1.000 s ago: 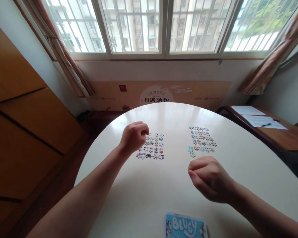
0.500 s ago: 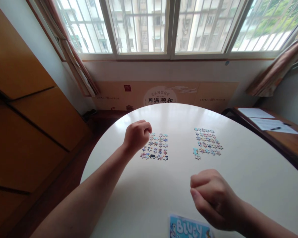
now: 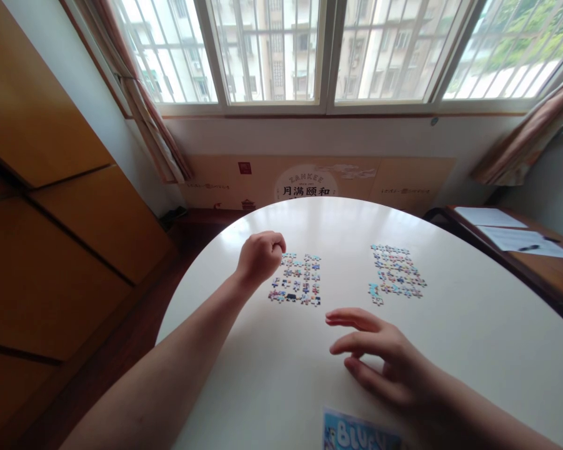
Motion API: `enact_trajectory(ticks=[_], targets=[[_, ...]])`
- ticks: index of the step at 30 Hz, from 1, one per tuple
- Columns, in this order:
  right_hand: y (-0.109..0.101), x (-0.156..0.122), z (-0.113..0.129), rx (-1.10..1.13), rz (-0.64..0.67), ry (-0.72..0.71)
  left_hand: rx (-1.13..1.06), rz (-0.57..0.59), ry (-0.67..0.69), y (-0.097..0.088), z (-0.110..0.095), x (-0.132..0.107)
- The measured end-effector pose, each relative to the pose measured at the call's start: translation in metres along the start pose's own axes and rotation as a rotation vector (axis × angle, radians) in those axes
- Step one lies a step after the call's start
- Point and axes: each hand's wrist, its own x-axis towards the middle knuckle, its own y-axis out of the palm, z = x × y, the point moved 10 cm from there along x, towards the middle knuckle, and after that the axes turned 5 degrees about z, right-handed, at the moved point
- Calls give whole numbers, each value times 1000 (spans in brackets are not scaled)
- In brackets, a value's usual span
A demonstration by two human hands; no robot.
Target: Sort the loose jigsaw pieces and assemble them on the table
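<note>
Two groups of small jigsaw pieces lie spread on a round white table (image 3: 473, 337): a left group (image 3: 298, 279) and a right group (image 3: 396, 273). My left hand (image 3: 260, 256) hovers as a closed fist at the left group's upper left corner; whether it holds a piece is hidden. My right hand (image 3: 384, 356) is low over the table in front of the groups, fingers stretched out toward the left, holding nothing. A blue puzzle box (image 3: 360, 434) marked BLUEY lies at the near edge, just under my right wrist.
A wooden side desk (image 3: 534, 262) with papers (image 3: 510, 234) and a pen stands at the right. Wooden cabinets (image 3: 51, 237) line the left wall. Barred windows and curtains (image 3: 145, 119) are behind the table, with a printed cardboard panel (image 3: 309, 181) below the sill.
My right hand has gone from a loose fist to outstretched fingers and shifted slightly left. My left fist stayed at the left group. The view drifted a little left.
</note>
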Motion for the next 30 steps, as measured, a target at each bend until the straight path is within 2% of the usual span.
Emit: enact_trajectory(ticks=[6,10,18,24,30], targets=[[12,1,-21,99,63,130,12,209,157,30,-30,-8],[14,3,-38,93,66,228,62,277,181,43,-40,-15],[15,7,-38,-47,44,222,164,338,63,53,-40,-19],[13,5,-34,-3,13,198,208,400,-33,58,-35,-21],[13,8,-26,24,37,127,224,427,-37,61,-33,-21]])
